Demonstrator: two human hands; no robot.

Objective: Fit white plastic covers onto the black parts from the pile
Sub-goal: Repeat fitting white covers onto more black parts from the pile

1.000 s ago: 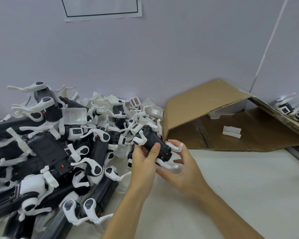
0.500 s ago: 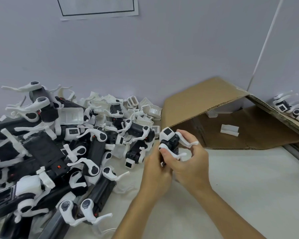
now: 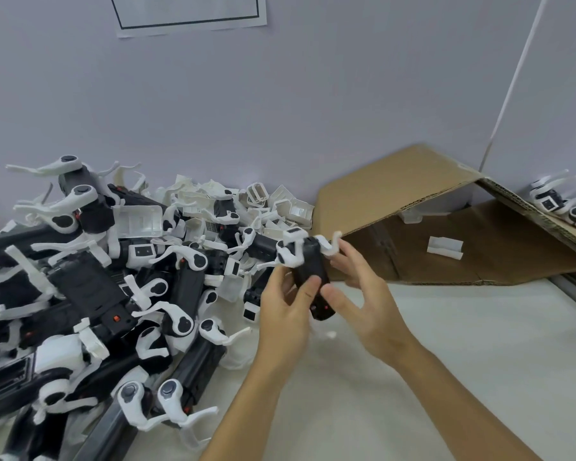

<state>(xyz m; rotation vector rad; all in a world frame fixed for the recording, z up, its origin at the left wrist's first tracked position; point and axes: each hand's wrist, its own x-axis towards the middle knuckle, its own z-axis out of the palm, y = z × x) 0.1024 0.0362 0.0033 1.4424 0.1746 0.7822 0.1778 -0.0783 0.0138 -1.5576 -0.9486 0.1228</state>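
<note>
Black part (image 3: 313, 277) held clear of counter (image 3: 463, 361), at 3 o'clock of pile (image 3: 113, 277), white-armed end turned up (probably for checking fit). Left grip (image 3: 286, 314) wrapped lower body, steadying it. Right grip (image 3: 363, 304) pinched its side, thumb against fingertips. Spare white cover (image 3: 444, 247) lay at 2 o'clock in cardboard box (image 3: 396, 194).

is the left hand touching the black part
Touching. The head view shows the left hand with its thumb pressed against the black part, no gap between them.
</note>
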